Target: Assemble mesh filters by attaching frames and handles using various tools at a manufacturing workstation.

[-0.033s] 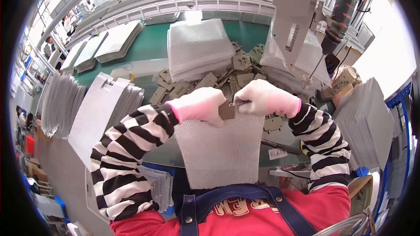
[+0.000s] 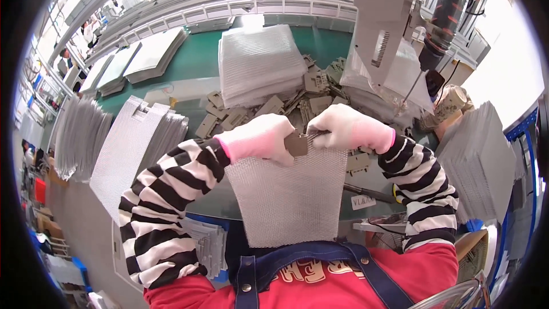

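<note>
Pinching a small grey clip (image 2: 297, 144), the left hand (image 2: 263, 137) worked at the mesh sheet's (image 2: 291, 200) top edge; the right hand (image 2: 343, 129) was closed on a thin piece I couldn't make out. The sheet overhung the table's (image 2: 220, 200) near edge, so a slack grip could have let it slip or bend. Loose clips (image 2: 271, 107) crowded the far side, a screwdriver (image 2: 366, 190) the right; bare tabletop lay just left.

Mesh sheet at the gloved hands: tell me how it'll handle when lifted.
The silvery mesh sheet seems fairly stiff, showing no obvious fold or droop. It is probably light for its size, looking finely meshed. Its textured surface may resist slipping.
</note>
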Available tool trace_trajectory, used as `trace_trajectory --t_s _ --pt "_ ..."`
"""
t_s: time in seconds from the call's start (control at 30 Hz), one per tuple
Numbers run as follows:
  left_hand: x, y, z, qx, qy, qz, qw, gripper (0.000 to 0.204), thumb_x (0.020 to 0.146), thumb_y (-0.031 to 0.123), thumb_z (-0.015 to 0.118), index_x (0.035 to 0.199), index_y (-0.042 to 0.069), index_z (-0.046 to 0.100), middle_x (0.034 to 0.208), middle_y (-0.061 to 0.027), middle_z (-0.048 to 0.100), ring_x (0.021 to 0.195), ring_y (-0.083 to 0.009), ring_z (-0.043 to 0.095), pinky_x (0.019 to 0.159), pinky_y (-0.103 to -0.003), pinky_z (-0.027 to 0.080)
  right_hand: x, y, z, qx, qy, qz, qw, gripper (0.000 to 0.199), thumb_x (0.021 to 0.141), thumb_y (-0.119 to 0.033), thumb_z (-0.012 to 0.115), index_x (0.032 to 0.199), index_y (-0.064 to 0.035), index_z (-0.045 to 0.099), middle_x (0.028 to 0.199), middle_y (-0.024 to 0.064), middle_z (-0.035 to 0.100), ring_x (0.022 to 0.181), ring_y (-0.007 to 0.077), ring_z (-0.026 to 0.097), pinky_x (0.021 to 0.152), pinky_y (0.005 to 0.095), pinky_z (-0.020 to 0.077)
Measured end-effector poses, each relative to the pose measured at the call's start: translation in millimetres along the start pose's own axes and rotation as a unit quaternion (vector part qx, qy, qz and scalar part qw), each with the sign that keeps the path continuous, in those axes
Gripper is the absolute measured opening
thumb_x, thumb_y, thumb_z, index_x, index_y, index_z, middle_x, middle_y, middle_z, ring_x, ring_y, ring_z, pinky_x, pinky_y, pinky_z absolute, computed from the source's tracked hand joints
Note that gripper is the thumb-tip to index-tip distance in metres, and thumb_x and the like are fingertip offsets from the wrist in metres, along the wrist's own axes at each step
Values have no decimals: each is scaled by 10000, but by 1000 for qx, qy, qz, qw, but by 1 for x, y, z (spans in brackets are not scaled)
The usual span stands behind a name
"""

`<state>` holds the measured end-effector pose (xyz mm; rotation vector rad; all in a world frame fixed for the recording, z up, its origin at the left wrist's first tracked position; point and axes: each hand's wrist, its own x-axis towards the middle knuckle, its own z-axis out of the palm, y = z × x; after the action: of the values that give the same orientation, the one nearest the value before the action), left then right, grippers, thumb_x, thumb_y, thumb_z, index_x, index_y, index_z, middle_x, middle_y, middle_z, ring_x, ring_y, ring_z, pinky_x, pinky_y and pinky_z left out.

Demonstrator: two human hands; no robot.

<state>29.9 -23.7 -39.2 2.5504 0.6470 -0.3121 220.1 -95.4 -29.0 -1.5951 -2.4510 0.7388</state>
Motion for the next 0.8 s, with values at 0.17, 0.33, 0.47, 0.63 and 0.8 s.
trace_trajectory --t_s 0.17,0.33,0.47,0.63,0.8 --pt "2 3 -6 -100 -20 -54 993 345 623 270 719 800 -13 632 655 -128 621 604 -242 601 580 -335 475 4 8 1 12 11 -3 1000 240 714 -183 599 895 -32 644 778 163 636 770 321 617 706 374 489" --pt "11 10 -21 66 -56 -52 995 380 590 299 724 815 1 651 713 -150 640 697 -291 639 639 -357 506 5 8 0 1 15 0 1000 220 699 -154 607 863 -11 633 758 165 631 733 323 615 680 363 487" --pt "17 11 -18 99 -47 -40 993 376 584 297 723 813 6 658 744 -166 643 740 -313 638 671 -371 508 4 12 1 -16 14 3 1000 212 696 -160 611 853 -19 635 751 162 627 728 323 612 675 365 486" --pt "17 8 -6 113 -3 -48 992 357 592 283 721 804 4 659 757 -170 644 752 -327 635 675 -380 508 4 12 4 -40 28 -7 999 202 704 -175 608 848 -38 640 739 153 628 719 322 612 665 370 486" --pt "16 1 -5 50 -25 17 998 338 641 305 709 809 15 662 730 -153 645 712 -303 633 647 -368 501 2 6 3 -13 18 -14 1000 218 710 -173 609 874 -33 642 742 156 630 721 320 615 669 367 485"
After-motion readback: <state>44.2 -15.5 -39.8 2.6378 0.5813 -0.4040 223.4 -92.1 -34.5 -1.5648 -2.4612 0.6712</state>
